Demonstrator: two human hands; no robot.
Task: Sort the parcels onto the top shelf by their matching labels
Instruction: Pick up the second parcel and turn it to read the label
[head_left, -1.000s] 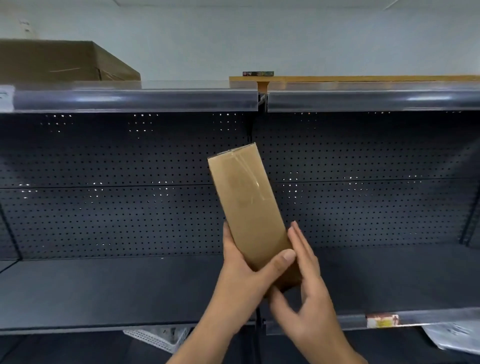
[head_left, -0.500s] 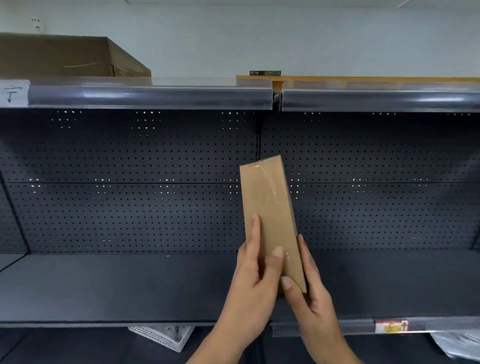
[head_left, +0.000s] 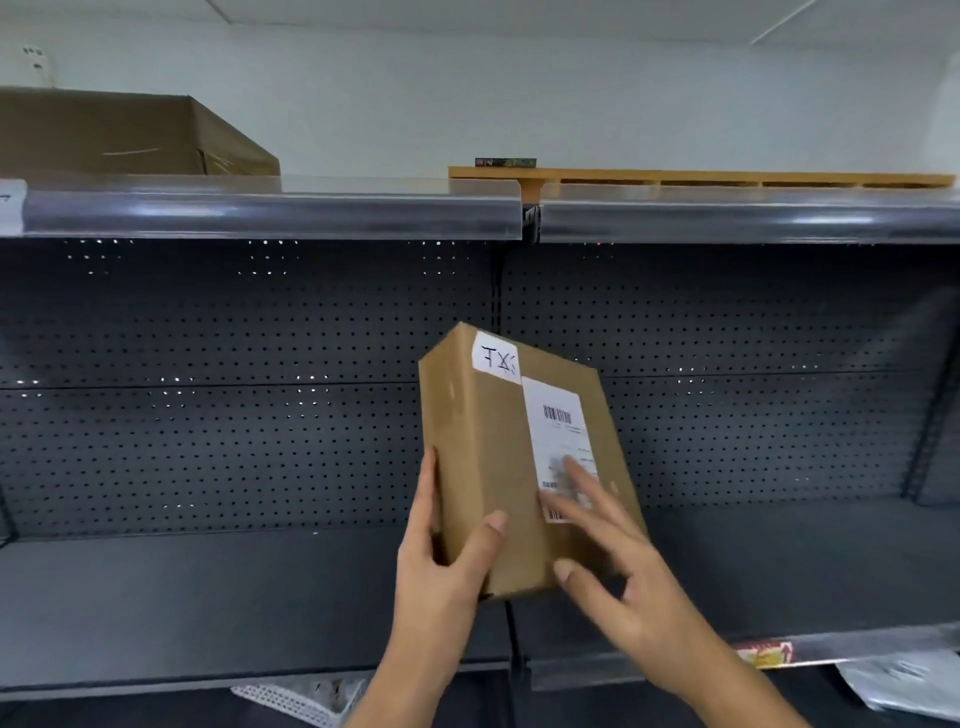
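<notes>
A brown cardboard parcel (head_left: 493, 467) stands tilted in front of the dark pegboard shelving, held at chest height. Its face carries a handwritten white label (head_left: 496, 358) reading roughly "TX" and a printed barcode label (head_left: 558, 441). My left hand (head_left: 447, 566) grips the parcel's lower left edge, thumb across the front. My right hand (head_left: 618, 577) lies spread on the lower right of the face, fingers apart over the barcode label. The top shelf (head_left: 270, 213) runs above, with a white tag (head_left: 10, 205) at its far left edge.
A large brown carton (head_left: 119, 135) sits on the top shelf at left. A wooden board (head_left: 701, 176) with a small dark box (head_left: 505, 162) lies on it at right. Below are the middle shelf (head_left: 208, 597), a white basket (head_left: 301, 699) and a plastic bag (head_left: 904, 686).
The parcel has been turned so its labelled face now points at me. My right hand shifted from behind the parcel onto its front. The view tilted upward slightly.
</notes>
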